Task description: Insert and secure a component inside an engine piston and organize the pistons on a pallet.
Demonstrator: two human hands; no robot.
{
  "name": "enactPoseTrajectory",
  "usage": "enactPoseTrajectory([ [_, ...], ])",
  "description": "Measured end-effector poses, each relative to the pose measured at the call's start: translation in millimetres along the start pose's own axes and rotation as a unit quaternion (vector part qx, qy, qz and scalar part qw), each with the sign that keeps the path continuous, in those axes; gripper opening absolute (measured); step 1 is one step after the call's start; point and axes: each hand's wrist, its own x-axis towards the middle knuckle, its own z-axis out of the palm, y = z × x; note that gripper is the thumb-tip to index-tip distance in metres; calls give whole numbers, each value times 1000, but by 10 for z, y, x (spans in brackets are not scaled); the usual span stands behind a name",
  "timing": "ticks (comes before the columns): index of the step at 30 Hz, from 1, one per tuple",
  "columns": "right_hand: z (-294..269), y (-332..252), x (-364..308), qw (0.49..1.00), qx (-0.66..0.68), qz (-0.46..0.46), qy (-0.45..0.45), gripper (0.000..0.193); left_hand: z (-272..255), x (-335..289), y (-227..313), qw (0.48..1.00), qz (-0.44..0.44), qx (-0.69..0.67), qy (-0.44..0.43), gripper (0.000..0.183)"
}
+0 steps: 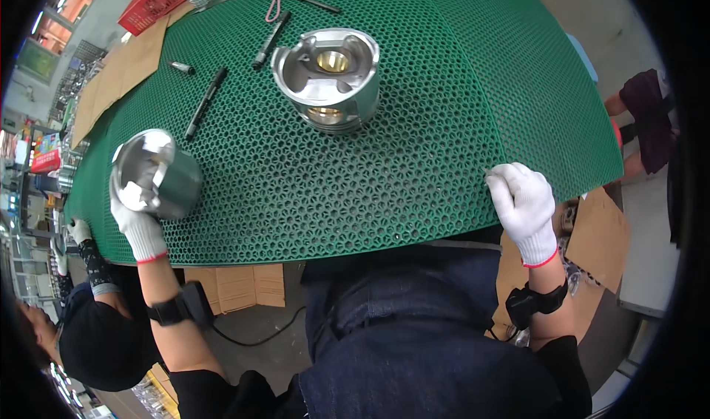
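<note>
My left hand (138,230), in a white knit glove, grips a silver metal piston (181,186) at the left of the mat. That piston is tilted, its hollow side facing up and left, and slightly blurred. A second piston (362,86) stands on the green mat (414,175) with its open side up, gold-coloured bushings showing in its pin holes. My right hand (523,201), gloved in white too, lies at the mat's near right edge with the fingers curled into a loose fist. Nothing shows in it.
Black marker pens (205,102) and a small grey-white tube (181,68) lie left of the standing piston. Beyond are cardboard (122,79) and a red basket (151,5). A co-worker in a black cap (100,338) is at the left; another person (647,123) is at the right.
</note>
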Motion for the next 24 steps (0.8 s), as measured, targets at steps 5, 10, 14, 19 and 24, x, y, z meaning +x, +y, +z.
enactPoseTrajectory([
  [5,136,1,10,999,-46,-7,15,9,-907,362,-169,816,251,493,169,60],
  [10,186,40,-14,998,-59,-27,22,8,1038,-1029,52,658,498,521,-217,70],
  [14,147,98,-64,996,-73,-43,37,11,2205,-1321,-271,531,539,496,-426,55],
  [19,214,60,-54,992,-81,-75,54,24,2176,-1377,-376,449,556,543,-441,38],
  [24,188,33,-72,990,-40,-86,106,26,891,-1429,-42,470,634,527,-315,53],
])
